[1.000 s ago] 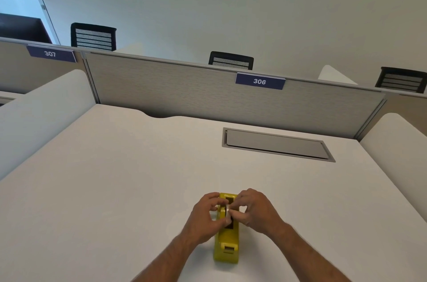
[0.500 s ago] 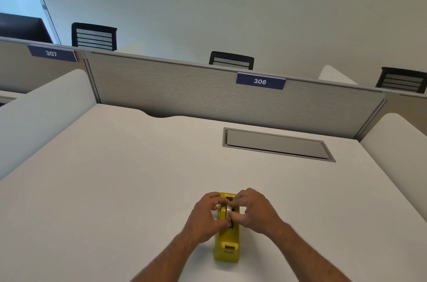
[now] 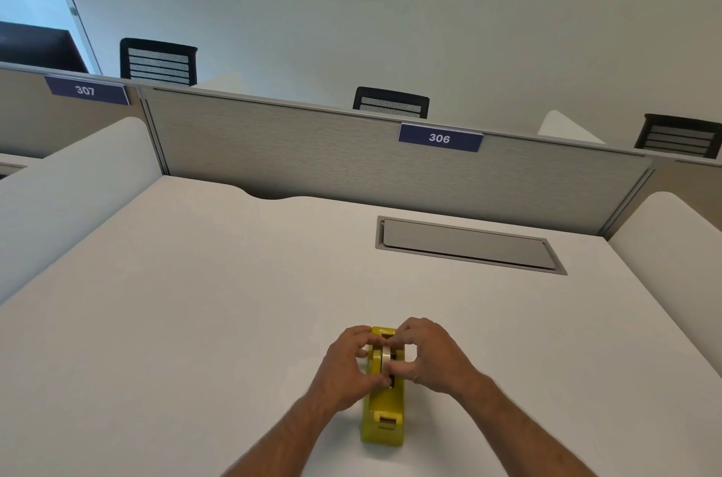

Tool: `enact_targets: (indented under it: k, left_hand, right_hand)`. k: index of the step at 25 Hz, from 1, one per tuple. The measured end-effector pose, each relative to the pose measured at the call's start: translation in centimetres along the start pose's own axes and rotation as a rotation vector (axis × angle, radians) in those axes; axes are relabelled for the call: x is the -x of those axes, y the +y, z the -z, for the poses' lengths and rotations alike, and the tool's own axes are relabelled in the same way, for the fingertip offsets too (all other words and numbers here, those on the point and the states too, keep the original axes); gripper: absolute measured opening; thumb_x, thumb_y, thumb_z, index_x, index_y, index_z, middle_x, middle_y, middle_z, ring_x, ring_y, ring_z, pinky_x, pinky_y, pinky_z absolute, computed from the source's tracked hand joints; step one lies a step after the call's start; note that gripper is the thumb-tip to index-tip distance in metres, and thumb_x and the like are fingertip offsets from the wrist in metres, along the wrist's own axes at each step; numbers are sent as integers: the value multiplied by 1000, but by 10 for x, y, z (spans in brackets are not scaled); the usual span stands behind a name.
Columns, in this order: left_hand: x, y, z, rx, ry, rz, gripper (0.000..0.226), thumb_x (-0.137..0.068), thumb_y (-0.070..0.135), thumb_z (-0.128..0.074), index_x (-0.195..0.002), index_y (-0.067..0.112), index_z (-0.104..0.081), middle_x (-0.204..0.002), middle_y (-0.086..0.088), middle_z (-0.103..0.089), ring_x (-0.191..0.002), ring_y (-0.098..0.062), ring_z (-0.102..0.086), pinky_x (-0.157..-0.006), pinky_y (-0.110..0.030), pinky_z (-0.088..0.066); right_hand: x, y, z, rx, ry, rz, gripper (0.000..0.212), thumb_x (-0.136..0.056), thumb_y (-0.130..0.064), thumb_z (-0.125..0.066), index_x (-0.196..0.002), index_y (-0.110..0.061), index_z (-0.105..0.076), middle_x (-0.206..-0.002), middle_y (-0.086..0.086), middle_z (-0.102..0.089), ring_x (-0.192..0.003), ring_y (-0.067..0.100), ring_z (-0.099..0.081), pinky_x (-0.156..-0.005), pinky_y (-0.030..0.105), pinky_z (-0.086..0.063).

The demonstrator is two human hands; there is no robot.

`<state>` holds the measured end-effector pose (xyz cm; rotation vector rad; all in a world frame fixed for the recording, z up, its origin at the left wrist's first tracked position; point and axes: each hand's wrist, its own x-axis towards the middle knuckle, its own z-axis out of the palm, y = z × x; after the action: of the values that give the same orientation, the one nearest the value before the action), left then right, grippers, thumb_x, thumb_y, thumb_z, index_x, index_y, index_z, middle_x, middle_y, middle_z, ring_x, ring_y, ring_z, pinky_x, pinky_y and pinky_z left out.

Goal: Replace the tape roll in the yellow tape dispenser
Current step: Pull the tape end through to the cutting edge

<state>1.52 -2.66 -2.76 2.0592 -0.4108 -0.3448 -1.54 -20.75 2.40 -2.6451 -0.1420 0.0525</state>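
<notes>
The yellow tape dispenser (image 3: 383, 408) lies on the white desk (image 3: 195, 320), its cutter end towards me. A pale tape roll (image 3: 386, 353) stands on edge in the dispenser's slot. My left hand (image 3: 345, 369) grips the roll from the left side, thumb and fingers curled around it. My right hand (image 3: 431, 355) pinches it from the right side. Both hands cover most of the roll and the dispenser's far half.
A grey cable hatch (image 3: 467, 244) is set into the desk at the back right. A grey partition (image 3: 312, 156) with the label 306 (image 3: 439, 137) closes the far edge. White side panels (image 3: 70, 183) flank the desk. Black chair backs (image 3: 158, 61) rise behind the partition.
Both hands and the roll have shifted slightly away from me along the dispenser. The dispenser itself has stayed in place.
</notes>
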Motion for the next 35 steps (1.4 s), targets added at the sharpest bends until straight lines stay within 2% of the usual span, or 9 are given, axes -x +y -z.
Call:
enact_targets:
  k: [2, 5, 12, 18, 24, 29, 32, 35]
  left_hand:
    - [0, 0, 0, 4, 2, -1, 61, -54, 42, -89, -107, 48, -60, -137, 16, -48, -107, -11, -58, -88, -27, -57]
    - [0, 0, -1, 1, 4, 3, 61, -55, 42, -89, -109, 46, -62, -137, 16, -47, -107, -11, -58, -88, -26, -57]
    - [1, 4, 1, -4, 14, 10, 58, -51, 42, -88, -104, 44, -64, -134, 16, -48, -105, -10, -58, -87, -33, -58]
    - [2, 7, 2, -19, -1, 20, 58, -55, 37, -91, -101, 49, -58, -130, 19, -45, -104, -10, -57, -84, -25, -56]
    - [2, 8, 3, -11, -9, 31, 58, -55, 36, -92, -98, 51, -56, -127, 21, -43, -104, -10, -57, -78, -18, -51]
    - [1, 7, 2, 5, -7, 44, 59, -54, 35, -92, -100, 48, -58, -126, 22, -44, -104, -10, -58, -76, -16, -51]
    - [1, 5, 2, 9, 0, 29, 61, -54, 35, -92, -106, 42, -63, -130, 18, -47, -105, -10, -58, -80, -19, -54]
    - [1, 5, 2, 14, 5, 7, 62, -51, 39, -90, -107, 42, -64, -134, 15, -50, -107, -10, -58, -88, -25, -56]
  right_hand:
    - [1, 0, -1, 18, -22, -8, 51, -66, -58, -68, -112, -34, -71, -104, -15, -61, -97, 6, -53, -84, 28, -51]
    - [2, 1, -3, 41, -25, -3, 52, -68, -58, -68, -114, -34, -70, -103, -17, -57, -98, 5, -50, -84, 29, -51]
    - [1, 2, -4, 20, -22, 2, 38, -75, -52, -66, -108, -35, -73, -96, -19, -57, -94, 4, -49, -80, 29, -50]
    - [-3, 2, -2, -13, -2, 4, 21, -87, -43, -62, -101, -34, -77, -94, -13, -66, -91, 8, -54, -77, 29, -49]
    - [-6, 2, -1, -35, 10, 4, 19, -88, -40, -62, -97, -33, -77, -91, -12, -66, -88, 8, -55, -75, 26, -47]
    - [-5, 2, 0, -47, 27, 11, 17, -87, -39, -65, -96, -32, -77, -92, -10, -69, -87, 8, -57, -77, 29, -51]
    - [-4, 3, 1, -45, 11, 6, 23, -82, -45, -70, -100, -32, -76, -97, -10, -69, -90, 8, -57, -80, 30, -52]
    - [-2, 3, 0, -32, -40, -19, 42, -73, -52, -76, -109, -32, -72, -105, -13, -62, -97, 8, -55, -84, 28, -52]
